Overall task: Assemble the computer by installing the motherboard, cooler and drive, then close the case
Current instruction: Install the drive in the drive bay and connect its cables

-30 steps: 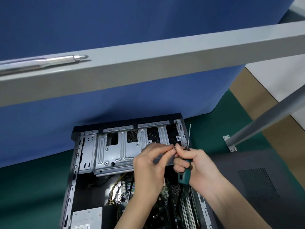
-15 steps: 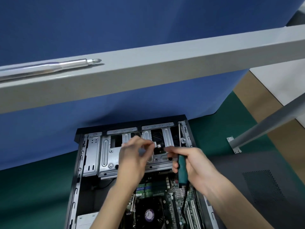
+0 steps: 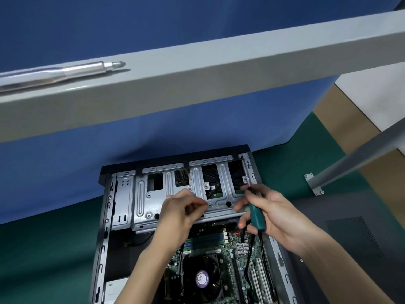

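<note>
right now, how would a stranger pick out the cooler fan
Start at the open black computer case on the green mat. On its green motherboard sits the fan: black, the only part with a round purple sticker at its centre.

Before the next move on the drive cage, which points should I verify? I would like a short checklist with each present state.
1. Screwdriver gripped in right hand: ok.
2. Screw pinched in left hand: cannot tell.
3. Drive inside drive cage: ok.
4. Cooler on motherboard: ok.
5. Side panel off, beside case: ok.
</note>
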A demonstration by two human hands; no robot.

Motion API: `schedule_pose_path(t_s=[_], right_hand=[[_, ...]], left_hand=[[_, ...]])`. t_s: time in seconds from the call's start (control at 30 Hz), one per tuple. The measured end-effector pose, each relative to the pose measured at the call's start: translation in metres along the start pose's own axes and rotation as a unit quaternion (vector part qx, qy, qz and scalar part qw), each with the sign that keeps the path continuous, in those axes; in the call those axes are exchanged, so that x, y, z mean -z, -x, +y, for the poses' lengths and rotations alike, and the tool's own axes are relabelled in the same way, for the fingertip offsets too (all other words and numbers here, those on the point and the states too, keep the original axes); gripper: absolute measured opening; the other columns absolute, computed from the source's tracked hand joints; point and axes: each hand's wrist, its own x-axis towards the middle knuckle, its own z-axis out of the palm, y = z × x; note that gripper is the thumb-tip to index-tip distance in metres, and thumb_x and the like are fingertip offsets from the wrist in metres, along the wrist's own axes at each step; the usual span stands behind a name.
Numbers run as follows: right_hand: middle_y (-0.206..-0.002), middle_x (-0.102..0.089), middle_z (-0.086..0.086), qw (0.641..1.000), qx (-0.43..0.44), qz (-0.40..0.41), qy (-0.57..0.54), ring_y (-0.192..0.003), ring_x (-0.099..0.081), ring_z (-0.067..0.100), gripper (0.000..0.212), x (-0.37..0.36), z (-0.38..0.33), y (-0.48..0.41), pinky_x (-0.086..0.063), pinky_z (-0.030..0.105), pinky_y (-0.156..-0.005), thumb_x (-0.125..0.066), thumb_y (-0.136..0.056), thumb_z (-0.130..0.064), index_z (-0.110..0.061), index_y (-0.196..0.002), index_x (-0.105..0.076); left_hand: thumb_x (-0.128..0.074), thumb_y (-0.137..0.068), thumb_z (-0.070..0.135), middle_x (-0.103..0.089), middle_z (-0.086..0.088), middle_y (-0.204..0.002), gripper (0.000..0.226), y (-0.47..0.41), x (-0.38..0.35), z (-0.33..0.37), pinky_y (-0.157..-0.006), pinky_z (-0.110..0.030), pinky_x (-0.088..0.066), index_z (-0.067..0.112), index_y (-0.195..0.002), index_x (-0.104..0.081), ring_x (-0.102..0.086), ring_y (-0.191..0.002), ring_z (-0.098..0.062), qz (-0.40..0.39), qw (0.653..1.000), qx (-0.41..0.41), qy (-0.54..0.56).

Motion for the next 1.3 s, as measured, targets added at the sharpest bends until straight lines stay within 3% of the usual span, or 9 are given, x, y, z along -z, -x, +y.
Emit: schedule_pose_path(t_s=[0.13, 0.37, 0.47, 0.57, 0.67, 0.8, 0.93, 1.07, 1.3], right_hand=[[-0.083, -0.064, 0.025, 0.999, 0.017, 0.013, 0.033, -0.055, -0.058, 0.032, 0.028, -0.001, 0.002, 0.0, -0.035, 0.03, -0.039, -0.054, -0.097, -0.013, -0.003, -0.12, -0.043], [-0.079, -0.063, 0.023, 0.998, 0.015, 0.024, 0.047, -0.054, -0.057, 0.03, 0.023, 0.003, -0.001, 0.007, -0.037, 0.028, -0.038, -0.057, -0.095, -0.01, -0.005, -0.114, -0.047], [-0.082, -0.065, 0.018, 0.994, 0.023, 0.028, 0.105, -0.051, -0.057, 0.023, 0.025, 0.005, -0.002, 0.016, -0.036, 0.029, -0.042, -0.06, -0.092, -0.003, -0.007, -0.115, -0.051], [-0.072, -0.068, 0.004, 0.969, 0.08, 0.035, 0.229, -0.044, -0.051, 0.013, 0.022, 0.008, -0.008, 0.029, -0.035, 0.028, -0.05, -0.068, -0.087, -0.006, -0.013, -0.108, -0.066], [-0.063, -0.065, -0.01, 0.918, 0.17, 0.068, 0.352, -0.048, -0.06, 0.014, 0.01, 0.009, -0.018, 0.042, -0.048, 0.022, -0.053, -0.076, -0.081, -0.015, -0.018, -0.091, -0.073], [-0.063, -0.065, -0.02, 0.87, 0.224, 0.082, 0.431, -0.058, -0.06, 0.0, 0.007, 0.005, -0.025, 0.048, -0.043, 0.01, -0.057, -0.076, -0.081, -0.021, -0.027, -0.081, -0.073], [-0.088, -0.066, -0.017, 0.827, 0.23, 0.087, 0.506, -0.091, -0.058, 0.014, 0.01, -0.003, -0.026, 0.046, -0.045, 0.026, -0.08, -0.075, -0.083, -0.025, -0.034, -0.086, -0.072], [-0.09, -0.066, -0.015, 0.821, 0.237, 0.093, 0.511, -0.086, -0.059, 0.01, 0.007, -0.007, -0.025, 0.046, -0.045, 0.019, -0.071, -0.073, -0.084, -0.025, -0.031, -0.088, -0.072], [-0.089, -0.065, -0.014, 0.821, 0.242, 0.092, 0.509, -0.082, -0.059, 0.01, 0.007, -0.009, -0.028, 0.047, -0.047, 0.024, -0.072, -0.073, -0.084, -0.025, -0.027, -0.091, -0.073]], left_hand=[[-0.074, -0.08, 0.021, -0.06, 0.008, -0.077, 0.003, -0.002, -0.005, -0.003, -0.077, -0.045, -0.044, 0.024, -0.081, -0.075, -0.054, -0.079, -0.023, 0.011, 1.0, -0.011, -0.023], [-0.073, -0.081, 0.02, -0.057, 0.015, -0.075, 0.004, -0.004, -0.007, -0.008, -0.077, -0.045, -0.045, 0.023, -0.083, -0.076, -0.055, -0.079, -0.022, 0.008, 0.999, -0.027, -0.039], [-0.074, -0.08, 0.019, -0.058, 0.013, -0.075, 0.003, -0.004, -0.008, -0.009, -0.077, -0.042, -0.046, 0.021, -0.082, -0.076, -0.056, -0.081, -0.024, 0.011, 0.999, -0.024, -0.034], [-0.076, -0.078, 0.013, -0.056, 0.01, -0.075, 0.002, -0.008, -0.008, -0.008, -0.072, -0.023, -0.047, 0.014, -0.079, -0.076, -0.056, -0.079, -0.019, 0.015, 1.0, -0.002, -0.019], [-0.077, -0.076, 0.008, -0.056, 0.004, -0.077, 0.004, -0.01, -0.007, -0.007, -0.066, -0.005, -0.043, 0.009, -0.079, -0.077, -0.057, -0.073, -0.009, 0.008, 1.0, 0.017, 0.003], [-0.076, -0.076, 0.007, -0.056, 0.001, -0.079, 0.003, -0.009, -0.006, -0.006, -0.067, -0.006, -0.046, 0.007, -0.08, -0.076, -0.057, -0.077, -0.013, -0.003, 0.999, 0.039, 0.019], [-0.075, -0.077, 0.002, -0.055, -0.002, -0.083, 0.001, -0.01, -0.006, -0.005, -0.068, -0.007, -0.047, 0.002, -0.079, -0.075, -0.055, -0.086, -0.02, -0.012, 0.998, 0.059, 0.028], [-0.073, -0.076, -0.006, -0.055, -0.012, -0.086, 0.005, -0.011, -0.006, -0.006, -0.064, -0.005, -0.045, -0.009, -0.078, -0.07, -0.057, -0.07, 0.0, -0.008, 0.995, 0.078, 0.06], [-0.075, -0.078, 0.004, -0.058, -0.005, -0.086, 0.002, -0.011, -0.008, -0.009, -0.071, -0.012, -0.047, 0.003, -0.078, -0.074, -0.055, -0.086, -0.019, -0.007, 0.999, 0.048, 0.011]])
